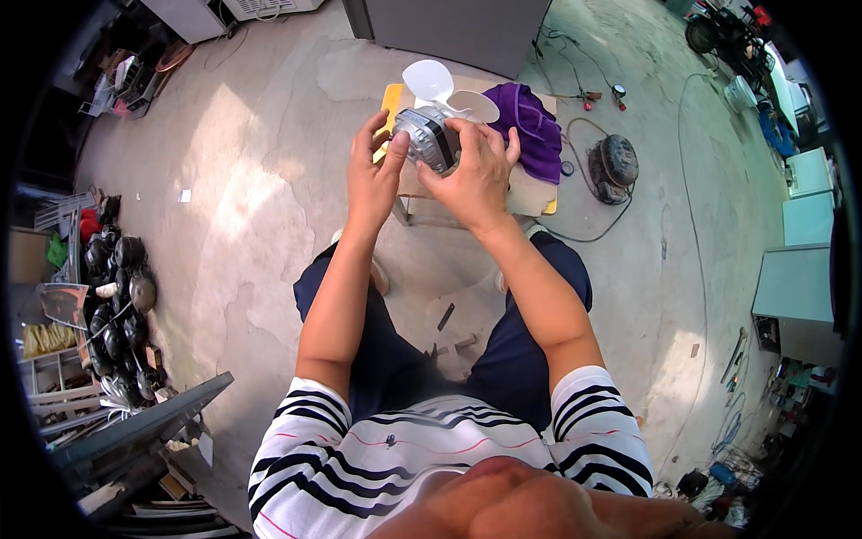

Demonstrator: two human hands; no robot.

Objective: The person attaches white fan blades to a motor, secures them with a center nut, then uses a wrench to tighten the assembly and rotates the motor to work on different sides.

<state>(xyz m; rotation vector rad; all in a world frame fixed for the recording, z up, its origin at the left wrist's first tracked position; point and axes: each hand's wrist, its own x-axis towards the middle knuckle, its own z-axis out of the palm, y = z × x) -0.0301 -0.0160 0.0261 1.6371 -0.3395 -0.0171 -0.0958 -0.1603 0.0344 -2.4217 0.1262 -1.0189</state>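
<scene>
A small silver fan motor (420, 131) with a dark band round its casing is held up over a low stool (532, 197) in front of me. White fan blades (429, 81) spread out behind it. My left hand (374, 171) grips its left side, the thumb near the casing. On the other side my right hand (476, 171) has thumb and fingers curved round the motor. The contact points are partly hidden. A purple cloth (534, 135) lies on the stool, right of the motor. Something yellow (391, 101) shows behind my left fingers.
A black compressor (614, 164) with a cable sits on the floor right of the stool. Beyond it lie gauges and hoses (618, 92). A grey cabinet (458, 36) stands ahead. Several black compressors (117, 332) are piled at left, near a metal panel (153, 418).
</scene>
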